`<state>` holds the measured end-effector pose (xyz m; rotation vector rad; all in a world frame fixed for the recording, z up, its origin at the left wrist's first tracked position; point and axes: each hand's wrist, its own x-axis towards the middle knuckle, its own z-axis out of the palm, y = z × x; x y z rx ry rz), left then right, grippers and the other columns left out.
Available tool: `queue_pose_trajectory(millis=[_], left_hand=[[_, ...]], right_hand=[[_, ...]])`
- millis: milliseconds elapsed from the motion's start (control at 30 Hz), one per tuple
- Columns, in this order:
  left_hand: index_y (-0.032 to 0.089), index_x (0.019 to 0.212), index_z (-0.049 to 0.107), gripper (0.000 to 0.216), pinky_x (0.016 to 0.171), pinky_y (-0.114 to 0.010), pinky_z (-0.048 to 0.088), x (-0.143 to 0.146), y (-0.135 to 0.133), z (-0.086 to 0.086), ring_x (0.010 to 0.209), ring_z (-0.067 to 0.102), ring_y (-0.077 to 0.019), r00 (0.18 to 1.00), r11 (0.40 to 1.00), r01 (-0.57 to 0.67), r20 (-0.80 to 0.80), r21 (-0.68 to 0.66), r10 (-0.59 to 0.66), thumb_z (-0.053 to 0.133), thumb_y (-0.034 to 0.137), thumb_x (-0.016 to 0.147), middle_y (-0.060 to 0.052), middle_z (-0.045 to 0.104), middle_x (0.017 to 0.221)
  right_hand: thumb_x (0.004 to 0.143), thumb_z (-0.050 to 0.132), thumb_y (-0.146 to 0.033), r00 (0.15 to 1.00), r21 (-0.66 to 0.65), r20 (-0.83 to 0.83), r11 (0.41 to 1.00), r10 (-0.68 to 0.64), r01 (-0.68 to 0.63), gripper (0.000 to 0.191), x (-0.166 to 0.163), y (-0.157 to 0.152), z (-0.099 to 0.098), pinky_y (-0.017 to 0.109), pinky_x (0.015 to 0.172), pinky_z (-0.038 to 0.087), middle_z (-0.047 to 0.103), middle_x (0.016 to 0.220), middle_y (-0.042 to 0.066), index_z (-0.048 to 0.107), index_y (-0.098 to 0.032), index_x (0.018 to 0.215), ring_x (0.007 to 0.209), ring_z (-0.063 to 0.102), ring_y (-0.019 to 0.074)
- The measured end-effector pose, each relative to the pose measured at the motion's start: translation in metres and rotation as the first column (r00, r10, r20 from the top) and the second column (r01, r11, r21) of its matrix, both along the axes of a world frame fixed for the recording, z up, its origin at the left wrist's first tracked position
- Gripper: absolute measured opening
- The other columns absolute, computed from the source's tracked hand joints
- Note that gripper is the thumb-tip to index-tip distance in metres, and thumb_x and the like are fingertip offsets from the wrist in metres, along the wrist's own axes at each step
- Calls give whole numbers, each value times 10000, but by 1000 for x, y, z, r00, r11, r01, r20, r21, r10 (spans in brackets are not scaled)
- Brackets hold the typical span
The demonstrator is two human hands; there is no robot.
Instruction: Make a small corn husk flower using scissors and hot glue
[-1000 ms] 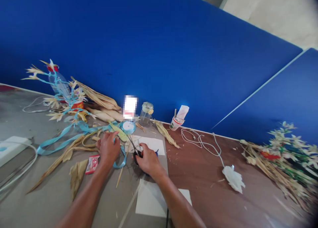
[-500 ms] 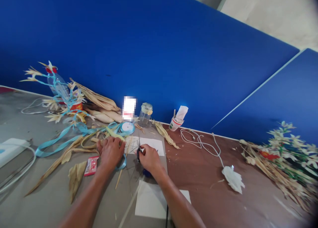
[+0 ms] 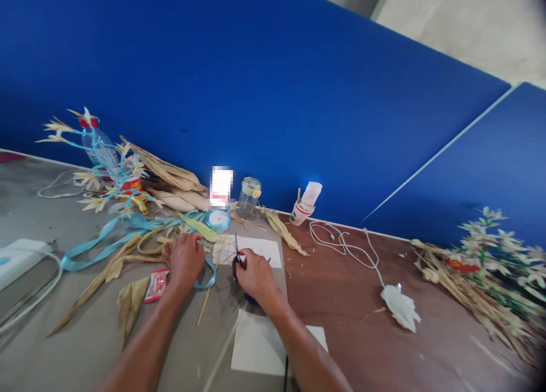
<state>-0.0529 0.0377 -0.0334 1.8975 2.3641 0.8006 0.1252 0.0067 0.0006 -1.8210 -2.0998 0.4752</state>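
Note:
My right hand is wrapped round the dark handles of a pair of scissors, whose blades point away from me over a marked white sheet. To the left, my left hand is palm down with bent fingers at the edge of a heap of dried corn husks. Its fingertips are partly hidden, and what they hold, if anything, does not show. A loop of light blue ribbon lies beside that hand. Just beyond it is a greenish husk strip. A thin stick lies between the hands.
Behind stand a ribbon spool, a glass jar and a paper cup. Husk flowers on blue stems rise at left. A red packet lies by my left wrist. White cable and more flowers are at right.
My left hand has drawn slightly left and its fingers are more bent, uncovering more of the greenish husk and ribbon loop. The scissors have shifted slightly left with my right hand.

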Motion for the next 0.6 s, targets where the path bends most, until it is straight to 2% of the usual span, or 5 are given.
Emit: queue_pose_trajectory(millis=[100,233,367,600], left_hand=[[193,1056,610,319,890,-430,310,-2,3,-1,987,538,-279,1000,998,-26,-5,57,26,409,222,810,-117,634,1039],[195,1014,626,303,834,-372,360,0,3,-2,937,563,-254,998,996,47,42,76,-50,400,234,815,-94,654,964],[203,1001,632,320,853,-377,354,-1,3,-3,933,577,-244,995,993,19,92,120,-30,381,177,805,-86,664,956],[206,1005,623,310,894,-367,331,3,4,-6,964,578,-222,989,978,94,95,187,-113,381,194,812,-79,667,1005]], right_hand=[[820,509,-338,999,2,43,1000,-12,12,289,-1,-1,1,258,642,397,705,840,74,593,-205,1063,795,652,206],[824,502,-335,997,7,82,1000,-7,7,289,-1,-1,0,271,652,407,706,848,81,583,-206,1069,810,658,221],[815,510,-316,994,-7,104,1000,28,-27,292,0,-2,-3,290,683,425,703,891,103,574,-192,1072,849,655,239],[777,545,-309,998,59,24,997,50,-51,422,-11,-11,-3,302,786,442,612,1034,122,506,-168,1172,942,616,235]])
